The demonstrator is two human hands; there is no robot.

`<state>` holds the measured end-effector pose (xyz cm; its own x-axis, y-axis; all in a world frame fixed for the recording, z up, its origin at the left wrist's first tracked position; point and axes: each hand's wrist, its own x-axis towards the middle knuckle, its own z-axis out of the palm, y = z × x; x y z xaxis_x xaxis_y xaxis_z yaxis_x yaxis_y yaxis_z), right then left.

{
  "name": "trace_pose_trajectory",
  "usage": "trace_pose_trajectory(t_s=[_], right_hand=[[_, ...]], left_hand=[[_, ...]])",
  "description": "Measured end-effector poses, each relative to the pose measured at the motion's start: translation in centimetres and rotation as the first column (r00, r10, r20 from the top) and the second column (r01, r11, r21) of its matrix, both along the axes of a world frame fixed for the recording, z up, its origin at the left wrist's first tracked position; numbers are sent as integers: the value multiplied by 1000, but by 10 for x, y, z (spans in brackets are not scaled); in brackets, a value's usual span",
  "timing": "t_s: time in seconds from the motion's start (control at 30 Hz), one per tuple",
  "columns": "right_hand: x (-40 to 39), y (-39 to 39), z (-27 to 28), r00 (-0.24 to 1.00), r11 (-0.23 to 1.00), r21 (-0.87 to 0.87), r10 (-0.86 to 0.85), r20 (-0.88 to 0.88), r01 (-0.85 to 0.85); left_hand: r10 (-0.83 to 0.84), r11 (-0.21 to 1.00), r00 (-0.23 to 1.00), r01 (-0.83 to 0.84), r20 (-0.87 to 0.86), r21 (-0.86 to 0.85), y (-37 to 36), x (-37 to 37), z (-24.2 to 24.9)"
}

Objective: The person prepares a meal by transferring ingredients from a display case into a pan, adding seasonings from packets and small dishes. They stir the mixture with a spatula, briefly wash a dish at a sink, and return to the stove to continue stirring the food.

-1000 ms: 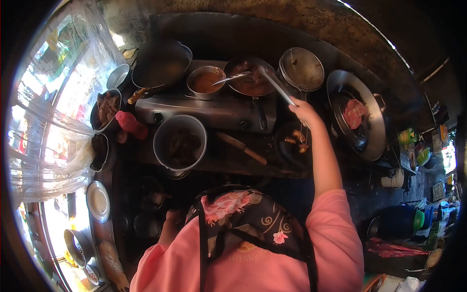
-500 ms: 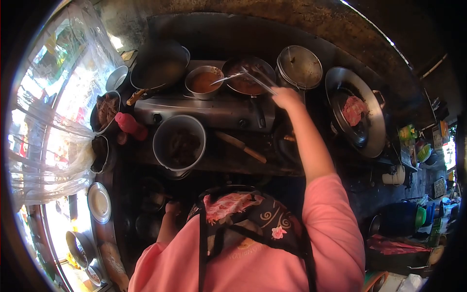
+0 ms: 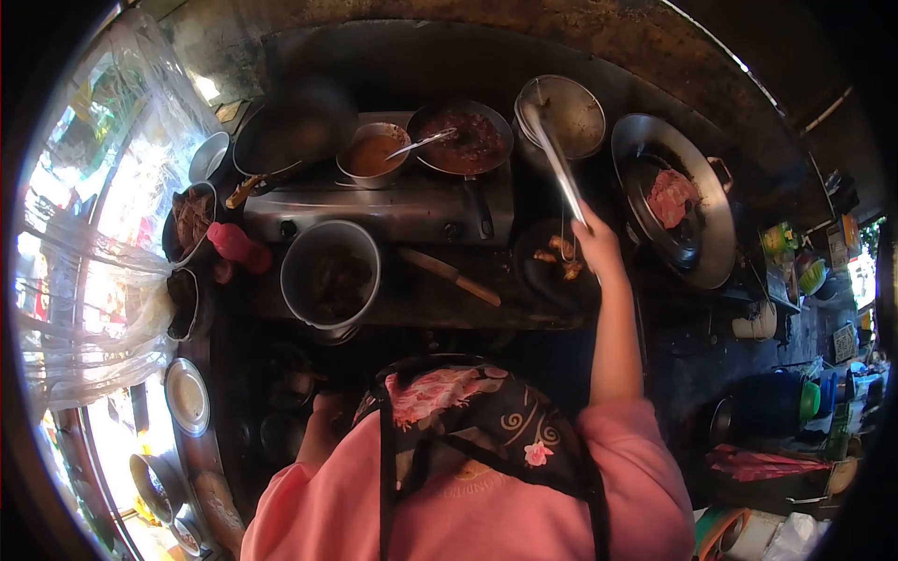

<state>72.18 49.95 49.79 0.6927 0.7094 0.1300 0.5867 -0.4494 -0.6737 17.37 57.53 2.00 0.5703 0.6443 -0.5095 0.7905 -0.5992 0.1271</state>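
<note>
My right hand is closed around the handle end of metal tongs. Their far end, a little blurred, reaches across the metal strainer. To the left of the strainer, a frying pan holds dark reddish-brown food. A spoon lies from this pan across to a small pot of orange-brown sauce. Just left of my right hand is a dark pan with browned pieces. My left hand hangs low at my side in shadow, its fingers too dark to make out.
A large wok with a raw-looking piece of meat stands right. A deep grey pot and a knife are in front of the stove. A pink bottle stands left, beside a plastic curtain.
My right hand has moved the tongs from over the frying pan rightward and nearer to me, beside the strainer. The browned pieces now show more. My left hand stays low.
</note>
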Motion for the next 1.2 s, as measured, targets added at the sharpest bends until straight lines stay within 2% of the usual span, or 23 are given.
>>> trace_pose_trajectory(t_s=[0.1, 0.17, 0.2, 0.23, 0.27, 0.3, 0.33, 0.4, 0.43, 0.5, 0.57, 0.6, 0.67, 0.73, 0.77, 0.8, 0.83, 0.87, 0.9, 0.97, 1.07, 1.17, 1.2], right_hand=[[-5, -71, -45, 995, 973, 230, 1, 101, -24], [-13, -115, -86, 984, 977, 192, -120, 128, 94], [-13, -133, -110, 957, 977, 158, -178, 230, 144], [-9, -146, -130, 915, 973, 129, -226, 333, 193], [-3, -152, -142, 908, 974, 49, -225, 354, 223], [4, -155, -152, 902, 969, -35, -214, 375, 245], [12, -156, -160, 898, 959, -119, -193, 396, 259], [31, -146, -172, 912, 964, -187, -104, 398, 191], [41, -136, -177, 916, 964, -217, -54, 398, 151], [73, -124, -199, 916, 975, -215, 39, 400, 52], [98, -115, -210, 910, 939, -343, 119, 397, 27], [103, -112, -214, 906, 940, -342, 145, 397, 0], [88, -108, -217, 809, 977, -208, 79, 583, 55], [46, -96, -205, 812, 956, -144, -130, 569, 254], [17, -98, -196, 792, 926, -126, -228, 566, 356], [-32, -88, -185, 863, 991, -19, -109, 494, 136], [-82, -65, -181, 903, 989, 120, 25, 430, -85], [-112, -45, -195, 897, 929, 158, 264, 353, -336], [-145, -20, -182, 834, 846, 42, 515, 198, -532], [-166, 15, -207, 694, 700, -63, 686, -219, -711], [-204, 45, -196, 597, 539, -256, 706, -382, -802], [-229, 54, -190, 568, 505, -264, 696, -438, -822], [-230, 56, -195, 534, 477, -241, 752, -387, -845]], left_hand=[[72, 997, 990, -75, -122, -23, 6, 14, 30], [-34, 999, 992, 38, -118, 33, 10, 16, 26], [-210, 968, 971, 223, -114, 118, 12, 19, 23], [-301, 931, 951, 310, -78, 192, 16, 22, 19], [-287, 937, 958, 281, -1, 208, 18, 23, 16], [396, 900, 865, -299, 308, -317, 21, 33, 23], [929, 322, 329, -498, 168, -805, 22, 37, 28], [918, 385, 299, -512, 261, -768, 29, 53, 66], [938, 346, 211, -485, 276, -803, 35, 55, 63], [922, 386, 229, -573, 312, -723, 43, 60, 105], [919, 356, 85, -605, 386, -713, 49, 55, 104], [902, 348, 27, -636, 431, -689, 53, 46, 106], [853, 344, -57, -685, 519, -641, 65, 35, 109], [628, 416, 25, -855, 778, -308, 83, 21, 118], [695, 314, -101, -848, 712, -427, 93, 16, 138], [661, 268, -124, -882, 740, -387, 102, 13, 164], [637, 245, -146, -893, 757, -378, 120, 7, 163], [608, 229, -163, -901, 777, -368, 136, -1, 160], [565, 211, -161, -920, 809, -330, 155, -1, 159], [487, 169, -151, -950, 860, -263, 185, 2, 153], [446, 41, -262, -949, 856, -312, 220, 4, 160], [422, -87, -287, -957, 860, -276, 238, 4, 153], [439, -74, -290, -955, 850, -287, 238, 7, 151]])
